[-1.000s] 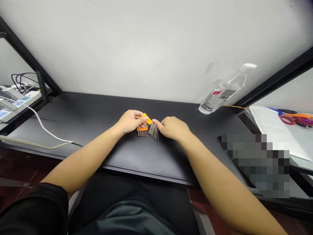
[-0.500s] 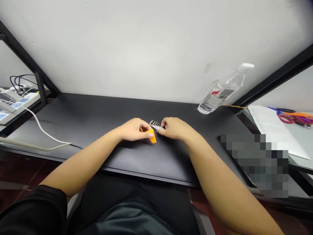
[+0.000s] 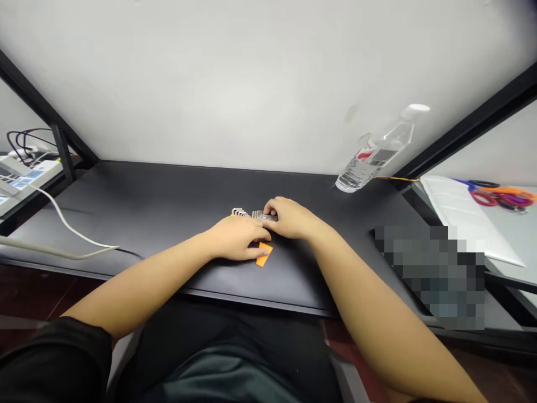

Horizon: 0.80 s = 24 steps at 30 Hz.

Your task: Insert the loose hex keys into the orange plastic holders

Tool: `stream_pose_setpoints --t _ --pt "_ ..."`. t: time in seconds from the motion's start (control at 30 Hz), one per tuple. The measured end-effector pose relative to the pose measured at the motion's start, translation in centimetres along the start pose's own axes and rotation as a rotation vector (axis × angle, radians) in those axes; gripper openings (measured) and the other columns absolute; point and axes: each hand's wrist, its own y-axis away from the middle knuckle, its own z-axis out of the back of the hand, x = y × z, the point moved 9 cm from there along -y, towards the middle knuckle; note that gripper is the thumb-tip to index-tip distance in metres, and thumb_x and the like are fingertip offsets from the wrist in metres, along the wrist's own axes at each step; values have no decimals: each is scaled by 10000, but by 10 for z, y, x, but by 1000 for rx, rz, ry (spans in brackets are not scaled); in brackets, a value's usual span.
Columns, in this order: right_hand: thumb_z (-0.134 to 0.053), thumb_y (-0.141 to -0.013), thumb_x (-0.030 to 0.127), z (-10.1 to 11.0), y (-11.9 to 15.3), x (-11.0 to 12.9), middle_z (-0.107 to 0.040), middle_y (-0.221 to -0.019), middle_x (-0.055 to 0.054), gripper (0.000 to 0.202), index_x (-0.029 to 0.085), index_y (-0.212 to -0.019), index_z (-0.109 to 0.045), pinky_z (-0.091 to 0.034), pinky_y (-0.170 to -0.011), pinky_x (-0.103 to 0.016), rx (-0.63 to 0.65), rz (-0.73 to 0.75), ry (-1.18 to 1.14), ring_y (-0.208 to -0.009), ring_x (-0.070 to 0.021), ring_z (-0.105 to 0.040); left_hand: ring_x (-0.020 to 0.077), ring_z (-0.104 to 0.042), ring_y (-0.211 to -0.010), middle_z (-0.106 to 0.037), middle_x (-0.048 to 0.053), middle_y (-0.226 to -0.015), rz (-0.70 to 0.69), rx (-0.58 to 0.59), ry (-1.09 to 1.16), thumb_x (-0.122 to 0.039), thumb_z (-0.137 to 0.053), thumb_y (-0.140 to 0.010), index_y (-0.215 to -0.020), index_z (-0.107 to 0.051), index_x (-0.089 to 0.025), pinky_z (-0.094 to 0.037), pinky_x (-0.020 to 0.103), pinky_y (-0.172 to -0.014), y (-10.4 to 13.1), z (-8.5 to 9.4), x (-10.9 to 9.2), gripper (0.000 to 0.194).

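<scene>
My left hand lies low over the black desk, closed around an orange hex key holder that is mostly hidden beneath it. The thumb rests on the piece sticking out on the near side. Behind the knuckles, a row of L-shaped hex keys shows beside a sliver of orange; whether they sit in the holder is hidden. My right hand pinches a second fan of silver hex keys between thumb and fingers. Their bent ends point left, and the left fingertips nearly meet the right thumb.
A clear water bottle stands at the back right. A dark, pixelated flat object lies at the right. Beyond it are a white packet and scissors. White cables cross the left side near a power strip.
My left hand has turned flatter and come nearer my body with the orange holder. A row of hex keys now shows behind it. My right hand has shifted slightly left with its keys.
</scene>
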Motion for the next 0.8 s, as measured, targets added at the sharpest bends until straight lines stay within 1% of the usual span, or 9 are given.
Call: stream_pose_setpoints --t 0.07,0.2,0.23,0.3,0.4,0.5,0.57,0.67,0.8 --pt "-698 -821 384 0 0 -1 -685 -1039 -89 240 216 -992 -685 -451 -748 -327 13 11 -2 -906 -231 -624 230 -644 -895 -703 65 -940 104 -48 -21 -468 -597 -919 -1002 -734 -246 -439 320 -717 0 9 18 274" --pt "-707 -820 367 2 0 -9 -692 -1049 -83 227 224 -996 -691 -450 -734 -320 46 37 -11 -903 -229 -630 235 -622 -894 -672 78 -979 397 -281 -77 -481 -611 -919 -977 -714 -225 -443 326 -729 9 38 60 282" --pt "-708 -820 370 2 1 -11 -693 -1056 -82 229 228 -1000 -693 -450 -731 -319 55 39 -15 -902 -229 -632 240 -620 -905 -667 81 -1001 447 -316 -82 -503 -628 -906 -998 -708 -221 -445 328 -732 12 41 68 307" --pt "-715 -817 387 4 2 -17 -696 -1069 -83 248 234 -1012 -700 -453 -731 -319 73 32 -17 -902 -232 -635 251 -620 -916 -662 85 -1043 509 -330 -79 -571 -688 -847 -1041 -695 -218 -448 331 -728 15 40 77 403" --pt "-722 -806 386 6 3 -24 -699 -1081 -86 259 234 -1015 -710 -462 -746 -323 91 25 -13 -906 -235 -640 260 -625 -920 -666 85 -1039 527 -279 -66 -596 -763 -766 -1030 -696 -222 -456 331 -735 16 34 84 462" --pt "-712 -803 338 7 3 -24 -701 -1098 -87 257 229 -1036 -709 -477 -767 -327 89 48 -22 -919 -235 -646 260 -634 -932 -676 91 -1009 467 -240 -53 -465 -768 -798 -973 -716 -217 -477 341 -794 15 35 88 309" --pt "-704 -802 308 7 3 -22 -703 -1110 -88 258 227 -1047 -708 -490 -782 -330 91 69 -36 -941 -239 -650 253 -641 -976 -682 89 -1074 379 -206 -18 -380 -763 -805 -1019 -727 -225 -487 345 -859 13 38 88 266" --pt "-722 -785 301 5 3 -22 -705 -1119 -90 257 230 -1033 -715 -504 -803 -337 100 80 -66 -963 -248 -655 239 -649 -1034 -672 80 -1205 303 -186 61 -365 -756 -799 -1168 -704 -246 -495 337 -911 15 42 91 391" --pt "-743 -777 337 11 6 -21 -702 -1134 -99 295 232 -1052 -721 -510 -840 -358 93 101 -79 -988 -265 -653 272 -648 -1052 -710 95 -1161 403 -246 70 -450 -783 -759 -1231 -686 -227 -500 344 -877 20 44 104 531"
